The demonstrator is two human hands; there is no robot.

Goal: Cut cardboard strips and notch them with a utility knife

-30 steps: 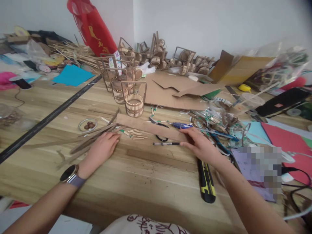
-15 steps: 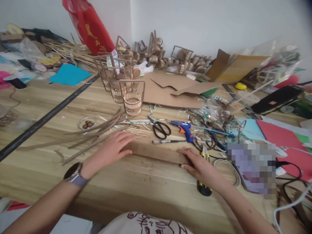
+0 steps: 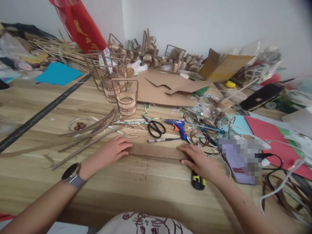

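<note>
A flat brown cardboard strip [image 3: 156, 152] lies lengthwise before me on the wooden table. Its left end is between the thumb and fingers of my left hand [image 3: 115, 150], which wears a watch [image 3: 71, 172]. My right hand [image 3: 197, 159] grips the other end, thumb at the near edge and fingers over the top. Under my right hand sticks out the black and yellow handle of a utility knife [image 3: 198, 181]; the rest of it is hidden. Just beyond the strip are a pen [image 3: 163, 140], black-handled scissors [image 3: 156, 128] and a blue glue gun [image 3: 179, 126].
Small wooden-slat baskets [image 3: 126, 103] with tall handles stand at the back left. Long brown strips [image 3: 90, 133] and short sticks [image 3: 129, 131] lie left of centre. Cardboard sheets [image 3: 156, 94], plastic scraps, a purple phone-like object [image 3: 237, 162] and red paper [image 3: 268, 139] fill the right.
The view has turned slightly right, so the scene sits further left. My right hand now covers more of the utility knife. Both hands stay at the strip's ends.
</note>
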